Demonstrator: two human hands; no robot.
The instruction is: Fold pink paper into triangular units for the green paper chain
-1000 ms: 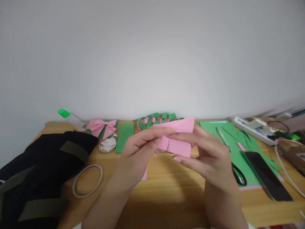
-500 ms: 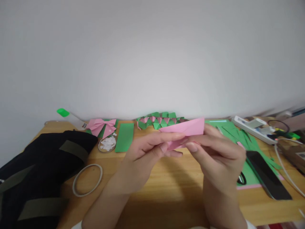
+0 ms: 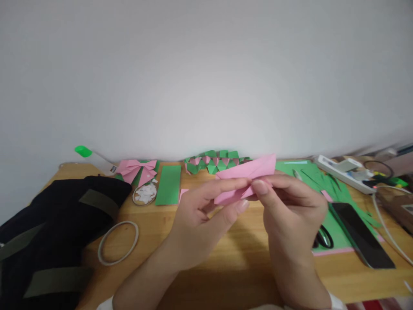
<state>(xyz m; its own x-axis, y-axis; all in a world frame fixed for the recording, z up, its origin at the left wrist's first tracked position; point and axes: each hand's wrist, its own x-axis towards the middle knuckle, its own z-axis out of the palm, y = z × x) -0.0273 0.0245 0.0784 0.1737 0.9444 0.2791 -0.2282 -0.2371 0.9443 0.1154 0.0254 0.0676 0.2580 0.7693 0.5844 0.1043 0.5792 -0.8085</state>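
A folded piece of pink paper is held up above the middle of the table, between both hands. My right hand pinches it near the centre, thumb in front and the fingers behind. My left hand is closed on the paper's left part, its index finger laid along the fold and its thumb under the lower flap. The fingers hide part of the paper's middle. Behind it, against the wall, stands a green and pink folded-paper piece.
At left lie dark cloth, a white ring, a pink paper bow, a dish of white scraps and a green paper strip. At right are green sheets, a phone, scissors and a power strip.
My left thumb has slid right and lower, off the paper's front face. My right hand has shifted slightly left, and the lower pink flap shows more.
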